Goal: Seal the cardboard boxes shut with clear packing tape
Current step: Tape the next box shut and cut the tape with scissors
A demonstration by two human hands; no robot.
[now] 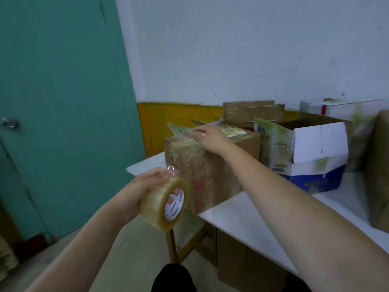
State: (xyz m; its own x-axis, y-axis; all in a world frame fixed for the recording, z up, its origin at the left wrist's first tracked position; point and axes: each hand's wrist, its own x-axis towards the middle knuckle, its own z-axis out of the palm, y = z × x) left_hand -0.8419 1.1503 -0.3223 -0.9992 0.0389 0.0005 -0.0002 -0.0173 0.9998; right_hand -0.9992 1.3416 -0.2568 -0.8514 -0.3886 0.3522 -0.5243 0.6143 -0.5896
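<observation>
Head view: the left hand (139, 190) curls its fingers through and around the tape roll (166, 204), its loose end up by the thumb. The box (210, 171) lies just far-right of the roll, on the table (242, 216) corner. The right hand (210, 137), fingers flat, presses the box top; the left is nearer to tape the near-left side.

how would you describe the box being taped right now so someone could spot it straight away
Start at the white table against the wall, right of the teal door. The brown cardboard box stands at the table's near-left corner, with the right hand pressing on its top and the left hand gripping the tape roll beside it. Unlike the open white and blue box to its right, it is closed and plain brown.
</observation>
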